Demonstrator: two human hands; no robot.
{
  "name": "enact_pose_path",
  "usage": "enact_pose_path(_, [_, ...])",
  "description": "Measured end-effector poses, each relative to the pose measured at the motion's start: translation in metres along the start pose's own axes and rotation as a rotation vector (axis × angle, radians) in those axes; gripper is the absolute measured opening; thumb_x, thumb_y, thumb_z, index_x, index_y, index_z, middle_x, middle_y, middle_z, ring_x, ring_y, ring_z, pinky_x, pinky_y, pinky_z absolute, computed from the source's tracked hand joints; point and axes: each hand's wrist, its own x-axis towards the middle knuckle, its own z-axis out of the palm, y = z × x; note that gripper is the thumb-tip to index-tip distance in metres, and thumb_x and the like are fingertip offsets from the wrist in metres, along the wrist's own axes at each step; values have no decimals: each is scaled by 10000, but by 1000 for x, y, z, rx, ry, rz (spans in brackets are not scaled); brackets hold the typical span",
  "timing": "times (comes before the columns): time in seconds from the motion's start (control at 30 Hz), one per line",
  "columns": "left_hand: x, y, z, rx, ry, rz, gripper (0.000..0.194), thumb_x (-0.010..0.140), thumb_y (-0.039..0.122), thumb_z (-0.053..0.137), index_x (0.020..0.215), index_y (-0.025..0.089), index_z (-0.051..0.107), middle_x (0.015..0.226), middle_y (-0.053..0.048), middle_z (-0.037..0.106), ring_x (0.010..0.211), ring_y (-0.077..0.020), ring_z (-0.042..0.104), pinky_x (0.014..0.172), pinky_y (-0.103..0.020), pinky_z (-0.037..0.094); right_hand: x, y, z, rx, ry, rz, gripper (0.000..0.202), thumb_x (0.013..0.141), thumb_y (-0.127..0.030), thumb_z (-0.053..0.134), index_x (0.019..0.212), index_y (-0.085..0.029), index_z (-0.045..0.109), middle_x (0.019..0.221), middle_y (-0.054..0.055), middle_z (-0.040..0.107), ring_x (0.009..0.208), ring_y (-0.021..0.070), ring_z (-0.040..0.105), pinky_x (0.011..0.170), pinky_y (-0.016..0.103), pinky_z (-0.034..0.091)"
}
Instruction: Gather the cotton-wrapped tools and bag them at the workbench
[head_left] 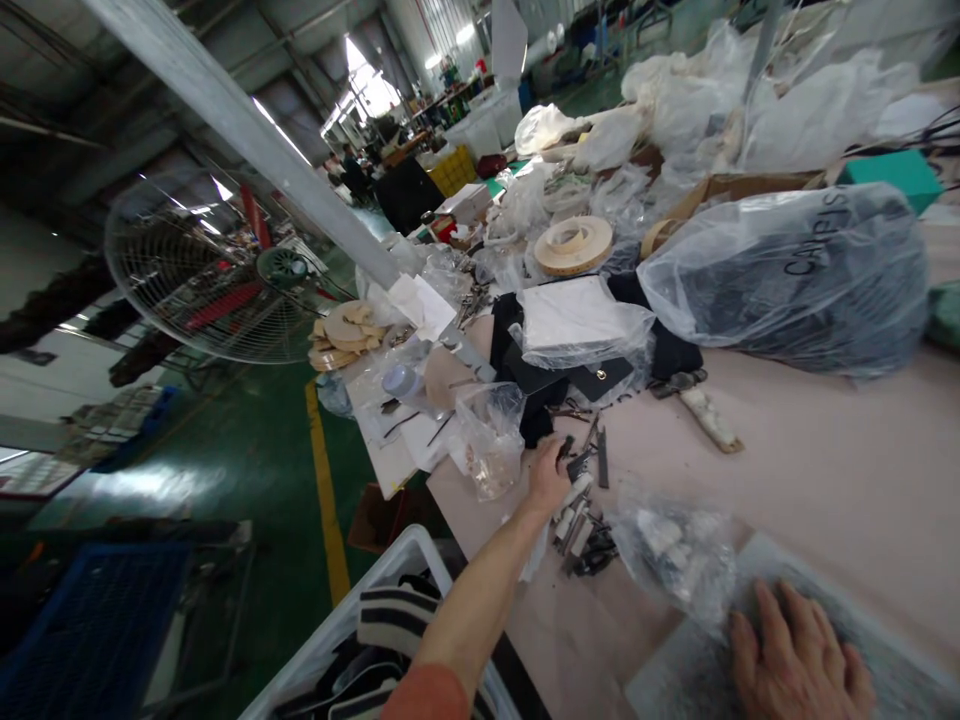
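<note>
My left hand (548, 472) reaches out over the table to a cluster of small metal tools (602, 456). Its fingers curl round a small dark piece that is mostly hidden, so I cannot make out what it is. Just nearer, by my left wrist, lies a heap of metal strips and dark tools (583, 532). My right hand (804, 655) rests palm down, fingers somewhat spread, on a grey speckled slab (690, 665). A clear plastic bag with pale pieces (671, 545) lies against the slab's far left edge.
A hammer (709, 418) lies farther back. Behind it are a large plastic bag of dark goods (787, 285), a white wrapped pack (574, 318) and a tape roll (574, 245). A white crate of straps (416, 545) stands below the table's left edge. A slanting post (255, 130) and fan (225, 270) are left.
</note>
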Motion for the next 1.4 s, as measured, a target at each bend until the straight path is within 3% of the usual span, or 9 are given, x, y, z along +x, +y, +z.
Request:
enact_pose_path(0.2, [28, -24, -39, 119, 102, 1, 589, 814, 27, 456, 1390, 134, 522, 1560, -142, 414, 1459, -233, 386, 1231, -400, 358, -3, 3, 5, -4, -20, -3, 623, 974, -418, 327, 1532, -140, 344, 1547, 218, 398, 1443, 421, 352, 1153, 677, 267])
enact_pose_path(0.37, [69, -49, -79, 253, 88, 13, 434, 819, 86, 518, 1236, 90, 640, 1466, -192, 498, 1396, -310, 437, 1200, -479, 373, -3, 4, 6, -38, -35, -3, 581, 977, -403, 345, 1462, -94, 435, 1520, 230, 432, 1444, 405, 357, 1168, 645, 267])
enact_pose_path(0.5, [71, -52, -92, 317, 45, 65, 426, 825, 63, 478, 1214, 77, 652, 1440, -209, 521, 1355, -317, 463, 1170, -488, 382, -1, 3, 6, -42, -15, 3, 579, 980, -399, 338, 1448, -79, 453, 1528, 232, 426, 1446, 412, 351, 1164, 647, 272])
enact_pose_path(0.6, [64, -38, -87, 345, 23, 105, 418, 844, 73, 445, 1207, 99, 652, 1358, -200, 579, 1292, -317, 498, 1130, -509, 401, 0, 2, 5, -35, -12, -2, 586, 979, -396, 338, 1484, -107, 413, 1539, 217, 419, 1453, 398, 346, 1160, 647, 278])
enact_pose_path(0.73, [61, -9, -57, 322, -76, 228, 365, 852, 89, 458, 1112, 204, 687, 1172, -94, 679, 1155, -227, 583, 1049, -375, 478, 0, 1, 5, -29, -20, 14, 583, 988, -387, 328, 1504, -122, 382, 1526, 215, 434, 1460, 386, 342, 1167, 651, 268])
enact_pose_path(0.87, [72, -3, -32, 307, -89, 242, 417, 830, 111, 509, 1218, 185, 641, 1302, -109, 637, 1236, -234, 563, 1098, -372, 459, 0, 0, 5, -32, -15, 16, 573, 989, -377, 350, 1498, -117, 391, 1531, 214, 431, 1460, 379, 346, 1175, 637, 271])
enact_pose_path(1.0, [91, -29, -48, 335, -38, 129, 590, 754, 57, 533, 1340, 119, 559, 1402, -191, 567, 1322, -312, 519, 1152, -490, 412, 0, 1, 6, -24, -26, 23, 573, 985, -374, 351, 1498, -120, 392, 1527, 217, 434, 1459, 385, 343, 1168, 651, 271])
enact_pose_path(1.13, [101, -45, -71, 340, -84, 112, 568, 751, 26, 515, 1301, 140, 599, 1404, -152, 592, 1355, -255, 513, 1186, -419, 386, 1, 1, 5, -14, -24, 21, 564, 976, -357, 362, 1477, -104, 421, 1529, 223, 430, 1462, 386, 337, 1172, 643, 266])
enact_pose_path(1.4, [117, -2, -44, 325, -72, -150, 278, 891, 274, 541, 1083, 143, 694, 1130, -196, 729, 1121, -309, 679, 986, -407, 508, -1, 3, 11, -11, -15, 25, 572, 979, -372, 350, 1484, -111, 408, 1511, 227, 448, 1451, 395, 352, 1170, 652, 265])
